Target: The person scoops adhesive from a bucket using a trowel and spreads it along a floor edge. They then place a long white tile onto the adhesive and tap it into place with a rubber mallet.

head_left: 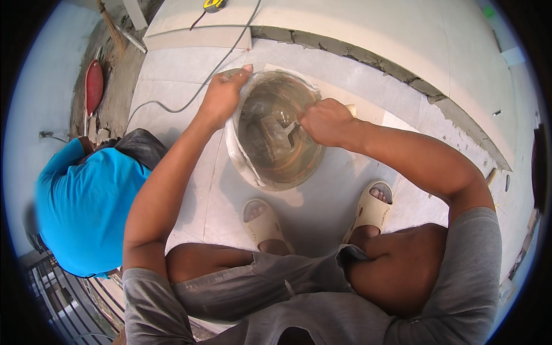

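My left hand (226, 92) grips the upper-left rim of a pale bucket (241, 149) that stands between and beyond my sandaled feet. My right hand (328, 121) is closed on a metal trowel (283, 131) at the bucket's right side, with the blade down inside. The bucket's inside is coated grey-brown, and something wet lies at its bottom; I cannot make out exactly what. The trowel's handle is hidden in my fingers.
A co-worker in a blue top (92, 207) crouches at my left, beside a metal railing (69, 305). A broom (112, 29), red object (94, 86), grey cable (178, 109) and tape measure (214, 4) lie beyond. A raised tiled edge (402, 40) crosses ahead.
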`<state>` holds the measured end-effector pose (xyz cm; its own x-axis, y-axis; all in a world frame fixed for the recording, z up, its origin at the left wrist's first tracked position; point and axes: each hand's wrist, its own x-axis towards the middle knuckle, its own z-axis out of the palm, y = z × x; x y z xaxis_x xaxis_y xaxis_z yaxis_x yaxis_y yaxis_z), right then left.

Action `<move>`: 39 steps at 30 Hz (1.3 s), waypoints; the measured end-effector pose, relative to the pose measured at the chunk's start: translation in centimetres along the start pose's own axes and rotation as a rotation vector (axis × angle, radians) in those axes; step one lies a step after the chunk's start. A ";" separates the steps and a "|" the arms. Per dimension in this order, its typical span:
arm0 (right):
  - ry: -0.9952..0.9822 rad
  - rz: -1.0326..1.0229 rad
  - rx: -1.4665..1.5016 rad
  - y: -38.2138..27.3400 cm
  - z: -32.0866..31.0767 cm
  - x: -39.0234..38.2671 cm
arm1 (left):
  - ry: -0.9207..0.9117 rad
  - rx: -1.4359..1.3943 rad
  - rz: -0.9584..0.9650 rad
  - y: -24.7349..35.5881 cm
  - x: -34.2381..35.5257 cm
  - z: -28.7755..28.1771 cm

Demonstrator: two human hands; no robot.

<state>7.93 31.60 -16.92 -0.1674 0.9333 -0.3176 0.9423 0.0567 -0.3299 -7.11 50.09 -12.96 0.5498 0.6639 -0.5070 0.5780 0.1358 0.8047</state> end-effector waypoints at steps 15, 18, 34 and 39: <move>-0.069 0.157 0.625 0.5 1.5 -1.5 | 0.061 0.020 -0.009 0.3 0.1 1.1; 0.029 0.149 0.743 1.0 2.9 -3.1 | 0.096 0.044 -0.024 -0.2 0.9 1.2; 0.502 0.363 0.740 6.9 4.4 -17.6 | 0.053 -0.150 -0.054 0.0 1.6 1.7; 0.408 0.738 0.624 11.2 5.8 -23.7 | 0.066 -0.151 -0.071 -0.1 2.6 2.4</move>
<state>20.79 8.03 -18.23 0.6080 0.7172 -0.3407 0.4343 -0.6596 -0.6135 -4.32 50.02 -15.07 0.4676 0.6947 -0.5465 0.5140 0.2893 0.8075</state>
